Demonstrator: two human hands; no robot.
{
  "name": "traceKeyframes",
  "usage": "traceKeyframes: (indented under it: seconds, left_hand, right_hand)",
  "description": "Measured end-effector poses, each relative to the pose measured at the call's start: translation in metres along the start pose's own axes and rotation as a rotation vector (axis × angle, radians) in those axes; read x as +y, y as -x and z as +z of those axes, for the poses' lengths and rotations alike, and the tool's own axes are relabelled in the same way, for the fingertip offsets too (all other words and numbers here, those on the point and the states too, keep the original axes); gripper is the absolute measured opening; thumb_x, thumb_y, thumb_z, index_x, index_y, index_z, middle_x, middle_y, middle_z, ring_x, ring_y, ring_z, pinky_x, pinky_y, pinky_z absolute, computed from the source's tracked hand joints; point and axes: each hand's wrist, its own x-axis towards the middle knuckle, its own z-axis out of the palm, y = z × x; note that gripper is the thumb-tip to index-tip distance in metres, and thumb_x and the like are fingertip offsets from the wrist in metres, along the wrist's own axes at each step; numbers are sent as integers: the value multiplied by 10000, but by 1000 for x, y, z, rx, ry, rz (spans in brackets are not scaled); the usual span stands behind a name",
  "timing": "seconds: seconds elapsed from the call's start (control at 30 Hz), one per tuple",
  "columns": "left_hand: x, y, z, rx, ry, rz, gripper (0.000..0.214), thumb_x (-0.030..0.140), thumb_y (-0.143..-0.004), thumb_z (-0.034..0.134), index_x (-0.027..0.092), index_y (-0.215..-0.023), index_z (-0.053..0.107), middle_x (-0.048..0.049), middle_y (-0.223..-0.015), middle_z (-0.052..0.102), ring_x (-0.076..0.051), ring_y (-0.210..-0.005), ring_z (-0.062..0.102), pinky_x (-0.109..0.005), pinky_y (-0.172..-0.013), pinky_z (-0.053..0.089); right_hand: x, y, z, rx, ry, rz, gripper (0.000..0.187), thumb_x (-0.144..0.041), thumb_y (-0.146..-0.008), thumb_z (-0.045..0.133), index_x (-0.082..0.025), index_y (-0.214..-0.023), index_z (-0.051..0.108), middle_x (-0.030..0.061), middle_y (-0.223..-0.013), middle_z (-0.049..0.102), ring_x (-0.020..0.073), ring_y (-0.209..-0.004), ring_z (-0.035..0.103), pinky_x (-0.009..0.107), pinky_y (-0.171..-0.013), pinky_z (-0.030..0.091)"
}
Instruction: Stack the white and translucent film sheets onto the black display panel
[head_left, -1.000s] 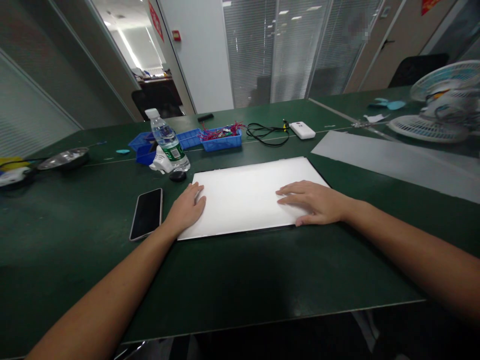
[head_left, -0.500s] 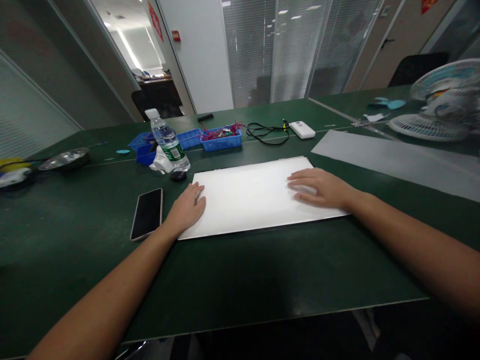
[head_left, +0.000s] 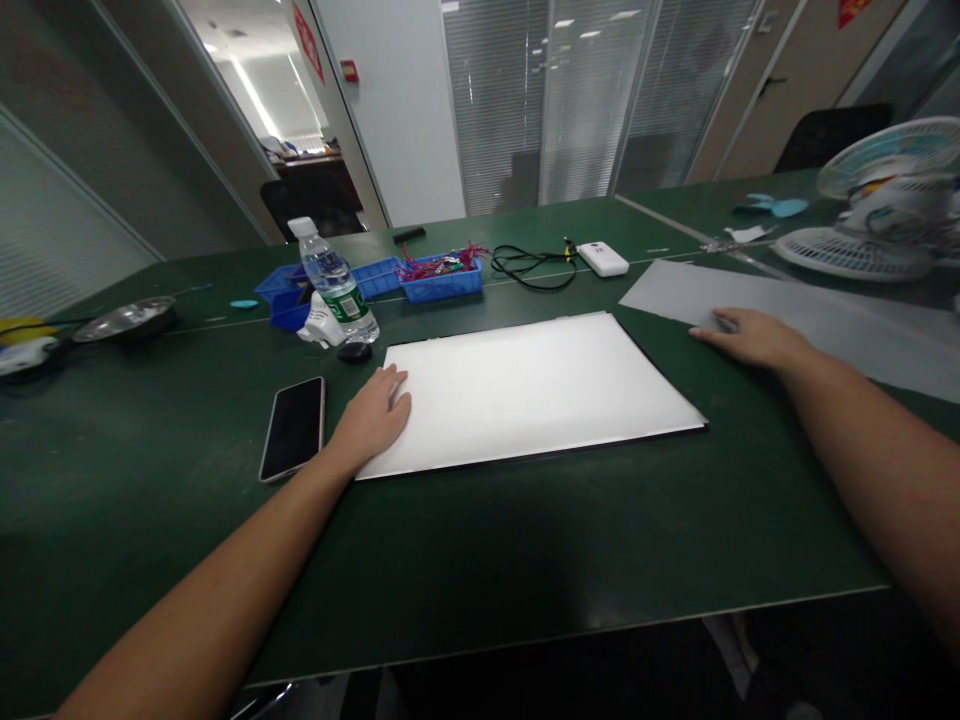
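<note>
A white rectangular panel lies flat on the green table in front of me. My left hand rests on its left edge, fingers stretched out flat. My right hand is off the panel, to its right, with its fingertips on the near edge of a long grey sheet; the fingers lie flat and hold nothing. A black phone lies just left of my left hand.
Behind the panel stand a water bottle, blue trays with small red parts, a black cable and a white box. A white fan lies at the far right. A metal dish sits at the left.
My right hand slid off the white panel and moved right onto the edge of the grey sheet. My left hand stayed where it was.
</note>
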Motion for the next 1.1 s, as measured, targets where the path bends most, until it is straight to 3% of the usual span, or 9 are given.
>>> traceKeyframes:
  seconds: [0.13,0.27,0.33,0.47,0.63,0.73,0.9,1.1]
  left_hand:
    - [1,-1,0,-2,-19,1,631,376,-1039,474,94,-1586,615,-178,-1755,493,-339,-1673,409,-511,-1383,330]
    - [1,-1,0,-14,-35,5,652,380,-1042,466,51,-1588,605,-204,-1757,479,-350,-1674,402,-502,-1387,317]
    - [0,-2,-1,-18,-48,9,652,384,-1042,462,52,-1585,607,-204,-1756,481,-350,-1674,404,-502,-1388,314]
    - [0,-2,-1,-21,-63,12,643,403,-1041,467,94,-1586,613,-178,-1751,498,-352,-1672,408,-514,-1380,326]
    - [4,-1,-3,-47,-75,3,701,470,-1060,448,26,-1582,598,-235,-1766,450,-379,-1688,368,-512,-1382,313]
    - [5,-1,-4,-51,-76,2,705,478,-1063,449,16,-1573,600,-245,-1764,449,-383,-1688,367,-508,-1383,310]
    - [5,-1,-4,-39,-63,-2,670,474,-1057,473,65,-1567,615,-219,-1757,477,-372,-1686,375,-514,-1378,322]
    - [3,-1,-2,-36,-48,6,652,455,-1052,483,58,-1550,623,-228,-1753,479,-372,-1679,390,-528,-1374,326]
  right_hand:
    - [-15,6,-8,-57,60,29,693,-574,-1046,676,-212,-1636,636,224,-1635,602,362,-1295,618,432,-945,423]
    - [-34,18,-17,-45,93,15,498,-479,-1093,599,-208,-1474,770,230,-1469,716,331,-1145,645,429,-849,374]
    - [-41,23,-20,-17,91,40,510,-455,-1132,486,-166,-1423,790,270,-1374,743,324,-1046,653,440,-806,349]
    - [-47,29,-25,70,80,130,550,-391,-1127,398,-83,-1404,759,325,-1258,749,328,-938,640,444,-756,332]
    - [-54,41,-32,285,-46,239,471,-379,-1104,467,-104,-1374,738,294,-1190,769,321,-935,652,436,-771,330]
    - [-70,53,-40,414,-59,216,461,-417,-1108,474,-130,-1364,729,261,-1158,787,329,-965,684,427,-780,339]
    - [-120,87,-53,440,36,-32,416,-434,-1074,501,-151,-1241,756,208,-1070,810,350,-915,725,417,-746,383]
    - [-187,145,-46,299,7,-666,380,-400,-1084,465,-203,-1133,786,151,-1110,830,319,-930,746,403,-739,488]
